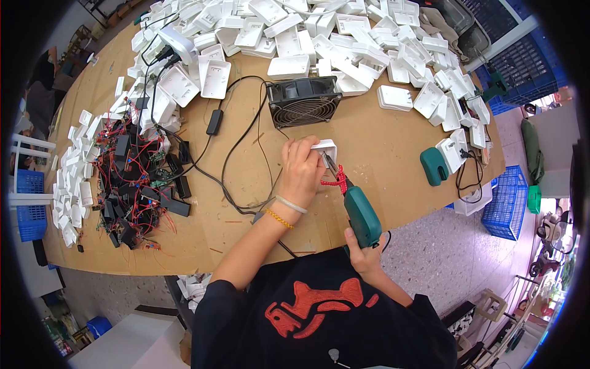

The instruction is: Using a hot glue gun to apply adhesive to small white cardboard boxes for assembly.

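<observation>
My left hand [300, 178] is closed on a small white plastic housing [330, 145], holding it on the cardboard-covered table. In my right hand [365, 258], near the table's front edge, is a green soldering gun [362, 212] gripped by its rear end. Red cord with pale spots [337, 179] is wrapped about the front of the gun. The gun's metal tip reaches into the housing beside my left fingers. What lies inside the housing is mostly hidden by those fingers and the tip.
Just beyond my hands stands a black fan [304, 111]. White housings [289, 43] are heaped along the far side. At left lies a pile of circuit boards with black parts and red wires [132, 178]. Black cables [230, 184] cross the table; a green holder [434, 166] sits right.
</observation>
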Tool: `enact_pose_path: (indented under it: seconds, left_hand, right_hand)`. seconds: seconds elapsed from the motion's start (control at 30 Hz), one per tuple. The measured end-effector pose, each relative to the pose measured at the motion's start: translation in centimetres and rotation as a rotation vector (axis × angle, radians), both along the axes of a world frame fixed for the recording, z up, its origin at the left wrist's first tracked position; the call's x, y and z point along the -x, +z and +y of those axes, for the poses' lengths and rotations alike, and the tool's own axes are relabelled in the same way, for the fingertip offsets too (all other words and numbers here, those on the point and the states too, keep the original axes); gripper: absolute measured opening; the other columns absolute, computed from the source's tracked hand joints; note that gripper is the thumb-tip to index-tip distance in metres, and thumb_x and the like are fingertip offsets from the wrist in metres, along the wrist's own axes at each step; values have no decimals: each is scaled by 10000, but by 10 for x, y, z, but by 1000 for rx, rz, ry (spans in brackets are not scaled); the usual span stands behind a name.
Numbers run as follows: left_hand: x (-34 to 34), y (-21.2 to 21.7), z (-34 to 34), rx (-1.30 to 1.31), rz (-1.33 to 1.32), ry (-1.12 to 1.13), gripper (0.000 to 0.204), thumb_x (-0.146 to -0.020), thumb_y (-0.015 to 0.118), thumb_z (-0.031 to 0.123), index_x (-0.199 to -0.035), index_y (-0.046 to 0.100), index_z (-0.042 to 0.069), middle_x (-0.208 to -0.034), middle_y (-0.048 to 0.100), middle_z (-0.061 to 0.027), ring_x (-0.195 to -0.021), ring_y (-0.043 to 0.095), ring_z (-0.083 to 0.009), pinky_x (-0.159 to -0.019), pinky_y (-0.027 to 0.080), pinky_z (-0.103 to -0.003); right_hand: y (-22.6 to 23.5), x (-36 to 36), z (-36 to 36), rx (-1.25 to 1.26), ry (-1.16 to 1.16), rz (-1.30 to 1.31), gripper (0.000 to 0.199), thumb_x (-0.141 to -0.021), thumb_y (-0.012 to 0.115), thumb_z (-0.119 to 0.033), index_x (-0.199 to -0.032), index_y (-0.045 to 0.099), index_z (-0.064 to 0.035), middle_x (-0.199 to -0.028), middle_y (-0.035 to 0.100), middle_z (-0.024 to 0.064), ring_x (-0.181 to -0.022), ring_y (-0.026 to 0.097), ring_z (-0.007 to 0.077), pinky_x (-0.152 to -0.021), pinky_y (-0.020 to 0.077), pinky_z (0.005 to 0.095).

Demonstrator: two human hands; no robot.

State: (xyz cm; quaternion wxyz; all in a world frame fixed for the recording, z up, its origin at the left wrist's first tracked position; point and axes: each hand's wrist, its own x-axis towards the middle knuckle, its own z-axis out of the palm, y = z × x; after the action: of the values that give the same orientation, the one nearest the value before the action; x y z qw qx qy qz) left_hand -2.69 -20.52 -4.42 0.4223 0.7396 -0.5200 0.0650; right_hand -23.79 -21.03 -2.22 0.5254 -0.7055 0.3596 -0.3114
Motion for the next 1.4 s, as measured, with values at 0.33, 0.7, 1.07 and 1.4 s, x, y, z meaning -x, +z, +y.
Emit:
enact_pose_path:
  seconds: [0.33,0.7,1.07,1.4]
  left_hand:
    - [1,-3,-1,-7,-9,8,104,-714,668,1,-778,587,-6,-1100,544,-112,-1003,540,-294,-1037,351,-522]
    - [1,-3,-1,-3,-11,4,106,-706,665,-6,-777,587,-13,-1099,545,-118,-1007,540,-298,-1037,348,-529]
    - [1,-1,1,-60,-50,8,187,-716,664,1,-885,589,-21,-1146,541,-98,-1051,529,-266,-1039,355,-482]
    - [2,-2,1,-62,-46,19,194,-716,663,4,-896,595,-19,-1155,540,-94,-1057,526,-263,-1046,349,-479]
  right_hand:
    - [-1,7,0,-83,25,102,266,-866,643,-80,-1102,609,38,-1003,668,117,-919,626,182,-845,477,323]
    - [-3,8,-1,-12,38,149,223,-864,647,-90,-1050,621,32,-937,665,100,-838,626,178,-774,486,307]
    - [3,-4,4,19,-27,32,166,-878,669,-111,-790,580,-1,-600,509,14,-539,452,86,-493,364,279]
    - [2,-4,5,14,-28,5,165,-873,674,-98,-781,570,-8,-594,491,5,-537,440,84,-493,358,281]
